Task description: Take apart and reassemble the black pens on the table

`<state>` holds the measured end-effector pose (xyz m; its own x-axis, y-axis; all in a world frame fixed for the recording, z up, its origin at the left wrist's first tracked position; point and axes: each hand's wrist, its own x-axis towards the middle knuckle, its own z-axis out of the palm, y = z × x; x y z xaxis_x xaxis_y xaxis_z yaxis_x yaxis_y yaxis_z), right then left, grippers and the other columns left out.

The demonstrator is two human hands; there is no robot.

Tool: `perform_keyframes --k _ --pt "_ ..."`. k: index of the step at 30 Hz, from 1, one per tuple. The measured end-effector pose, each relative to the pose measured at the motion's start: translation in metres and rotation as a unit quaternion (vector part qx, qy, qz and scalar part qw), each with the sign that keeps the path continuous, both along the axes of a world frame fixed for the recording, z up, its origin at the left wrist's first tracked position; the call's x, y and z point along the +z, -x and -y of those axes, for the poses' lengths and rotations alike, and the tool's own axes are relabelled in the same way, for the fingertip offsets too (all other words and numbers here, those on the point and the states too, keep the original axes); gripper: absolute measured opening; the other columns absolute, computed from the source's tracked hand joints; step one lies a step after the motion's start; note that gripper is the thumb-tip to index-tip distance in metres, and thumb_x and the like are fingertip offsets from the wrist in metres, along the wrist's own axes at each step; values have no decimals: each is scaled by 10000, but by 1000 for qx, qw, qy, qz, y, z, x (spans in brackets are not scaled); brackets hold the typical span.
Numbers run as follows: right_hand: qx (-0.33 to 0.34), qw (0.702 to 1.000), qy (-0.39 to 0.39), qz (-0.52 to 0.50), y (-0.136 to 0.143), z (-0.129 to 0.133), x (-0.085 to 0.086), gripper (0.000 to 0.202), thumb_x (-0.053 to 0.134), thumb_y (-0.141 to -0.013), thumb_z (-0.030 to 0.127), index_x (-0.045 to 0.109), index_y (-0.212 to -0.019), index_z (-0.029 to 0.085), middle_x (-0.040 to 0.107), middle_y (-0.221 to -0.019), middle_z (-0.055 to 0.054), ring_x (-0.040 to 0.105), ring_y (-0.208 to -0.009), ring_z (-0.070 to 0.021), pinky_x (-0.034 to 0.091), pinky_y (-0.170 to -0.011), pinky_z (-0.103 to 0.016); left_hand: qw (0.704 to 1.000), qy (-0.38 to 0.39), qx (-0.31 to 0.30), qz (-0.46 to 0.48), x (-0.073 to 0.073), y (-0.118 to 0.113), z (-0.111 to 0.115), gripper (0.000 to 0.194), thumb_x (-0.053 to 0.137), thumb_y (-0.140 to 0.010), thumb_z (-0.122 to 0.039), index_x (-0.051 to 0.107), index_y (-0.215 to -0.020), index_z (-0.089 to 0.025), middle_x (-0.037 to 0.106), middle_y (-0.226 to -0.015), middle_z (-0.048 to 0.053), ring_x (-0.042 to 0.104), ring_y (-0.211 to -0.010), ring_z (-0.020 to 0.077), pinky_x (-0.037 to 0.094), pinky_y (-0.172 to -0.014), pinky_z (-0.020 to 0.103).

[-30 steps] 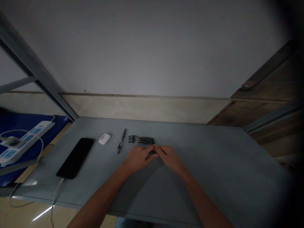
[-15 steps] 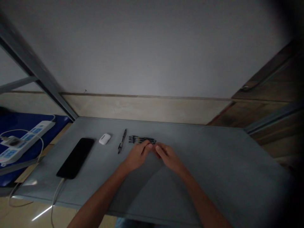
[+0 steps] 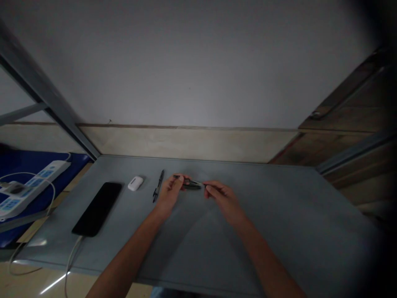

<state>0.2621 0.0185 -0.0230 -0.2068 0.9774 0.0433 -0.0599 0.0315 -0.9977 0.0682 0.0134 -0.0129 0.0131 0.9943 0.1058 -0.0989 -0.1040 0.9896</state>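
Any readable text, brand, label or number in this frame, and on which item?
None can be read.
Pens between the left hand and right hand: any print too small and dark.
Single pen: no legible marking.
White earbud case: a dark mark, blurred.
Phone: screen black.
Power strip: blue patches, no readable lettering.

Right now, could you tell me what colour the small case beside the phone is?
White; the small case shows best in the head view, right of the black phone.
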Motion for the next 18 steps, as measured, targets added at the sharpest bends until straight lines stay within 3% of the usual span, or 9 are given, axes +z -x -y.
perform_keyframes --k 5,9,13,15,18 --pt "-82 986 11 -147 -5 -3 3 180 621 -830 397 677 -882 234 576 -725 -8 519 -665 -142 452 -680 -307 996 32 -68 -37 -6 -4 2 318 643 -805 -382 686 -1010 -143 713 -905 79 647 -837 182 497 -744 287" --pt "-94 981 36 -164 -3 -1 5 246 570 -845 474 643 -906 247 591 -847 -42 536 -739 -170 474 -696 -325 990 26 -99 -96 -14 -14 8 263 715 -735 -334 704 -917 -144 713 -889 75 648 -818 186 496 -754 294" --pt "-55 984 60 -158 3 1 7 358 465 -865 570 592 -904 237 591 -947 -70 563 -872 -213 482 -782 -364 974 11 -103 -200 -12 -16 12 273 725 -712 -292 696 -953 -167 688 -802 34 609 -699 144 462 -646 247" --pt "-17 985 71 -157 7 3 9 424 364 -887 607 568 -853 237 580 -884 -69 561 -864 -222 468 -819 -389 971 23 -91 -220 -9 -15 12 274 730 -696 -287 695 -939 -165 673 -765 24 583 -654 134 441 -602 236" --pt "12 979 83 -184 13 6 14 491 262 -895 634 501 -716 244 497 -709 -44 515 -718 -215 456 -753 -398 970 29 -92 -223 -8 -15 13 256 739 -683 -296 699 -898 -162 673 -773 22 577 -657 138 429 -592 237"
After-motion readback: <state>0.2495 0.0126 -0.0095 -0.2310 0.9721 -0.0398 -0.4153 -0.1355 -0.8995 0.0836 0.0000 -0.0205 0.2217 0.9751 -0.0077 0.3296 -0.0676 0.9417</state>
